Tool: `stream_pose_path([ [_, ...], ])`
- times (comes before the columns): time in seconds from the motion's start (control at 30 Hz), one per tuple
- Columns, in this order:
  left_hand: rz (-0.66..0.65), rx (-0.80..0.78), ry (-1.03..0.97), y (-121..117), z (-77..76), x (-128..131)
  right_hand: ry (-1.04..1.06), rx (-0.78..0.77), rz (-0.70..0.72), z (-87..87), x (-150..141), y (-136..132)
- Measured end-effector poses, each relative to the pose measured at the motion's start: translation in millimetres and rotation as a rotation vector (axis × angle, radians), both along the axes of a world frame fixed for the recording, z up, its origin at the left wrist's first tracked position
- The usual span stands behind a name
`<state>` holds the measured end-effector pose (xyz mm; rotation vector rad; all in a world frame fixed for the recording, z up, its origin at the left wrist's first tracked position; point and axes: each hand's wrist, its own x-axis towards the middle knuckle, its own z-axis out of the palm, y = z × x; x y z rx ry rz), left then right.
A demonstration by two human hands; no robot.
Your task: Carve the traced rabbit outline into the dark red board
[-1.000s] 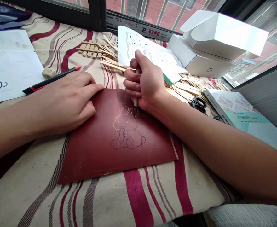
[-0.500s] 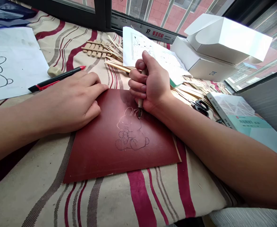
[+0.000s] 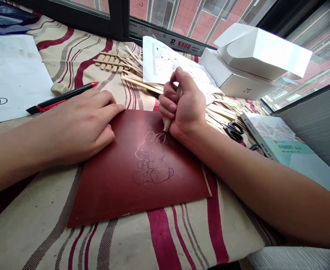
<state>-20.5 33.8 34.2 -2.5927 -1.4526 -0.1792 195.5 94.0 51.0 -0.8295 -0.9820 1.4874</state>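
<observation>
A dark red board [image 3: 108,198] lies flat on the cloth, with a rabbit outline [image 3: 153,165] holding a carrot drawn on it. Some of the head and ear lines look pale, scratched through the red surface; the body lines are dark. My right hand [image 3: 184,101] is closed in a fist around a carving tool [image 3: 167,124] with a light handle and a dark metal tip. The tip meets the board at the rabbit's right ear. My left hand [image 3: 88,123] rests palm down over the board's upper left edge, its index finger stretched along the top corner.
Beyond my left hand lie a black-and-red pen [image 3: 66,97], an eraser [image 3: 59,89] and a paper with a rabbit drawing [image 3: 15,75]. Wooden sticks [image 3: 136,77], a printed sheet [image 3: 165,60], white boxes [image 3: 249,80], scissors [image 3: 234,131] and a book [image 3: 288,146] stand toward the window.
The view has shifted slightly. My right fist has tipped to the right, so the tool leans more, while its point stays near the rabbit's right ear. My left hand keeps its place on the board.
</observation>
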Motion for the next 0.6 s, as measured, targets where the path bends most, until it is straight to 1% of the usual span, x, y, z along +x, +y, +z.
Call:
stream_pose_path([
  [0.1, -0.001, -0.002, 0.001, 0, 0.1, -1, -0.017, 0.01, -0.037, -1.5, 1, -2],
  [0.17, -0.004, -0.004, 0.007, 0, 0.4, -1, -0.009, 0.064, -0.085, -4.8, 1, -3],
  [0.2, -0.003, 0.001, 0.007, -1, 0.5, -1, -0.013, 0.119, -0.103, -6.6, 1, -2],
  [0.27, -0.005, 0.009, 0.006, -1, 0.9, -1, -0.066, 0.297, -0.096, -8.5, 5, -1],
  [0.33, -0.008, 0.011, 0.011, -1, 1.1, -1, -0.197, 0.51, -0.035, -5.3, 14, 2],
  [0.37, -0.008, 0.007, 0.017, -1, 1.0, -1, -0.265, 0.603, 0.005, -1.0, 20, 5],
  [0.4, -0.01, 0.001, 0.025, -1, 0.8, -1, -0.352, 0.661, 0.082, 5.0, 28, 7],
  [0.43, -0.01, -0.002, 0.033, -1, 0.4, -1, -0.439, 0.686, 0.182, 12.7, 36, 10],
  [0.47, -0.008, -0.003, 0.041, -2, -0.1, -1, -0.458, 0.728, 0.214, 21.5, 45, 13],
  [0.53, 0.0, 0.012, 0.045, -3, -1.3, -1, -0.652, 0.729, 0.356, 40.9, 64, 18],
  [0.57, 0.002, 0.02, 0.045, -3, -1.7, -1, -0.769, 0.731, 0.394, 50.5, 72, 21],
  [0.6, 0.004, 0.024, 0.043, -4, -2.0, -1, -0.885, 0.767, 0.39, 59.5, 79, 23],
])
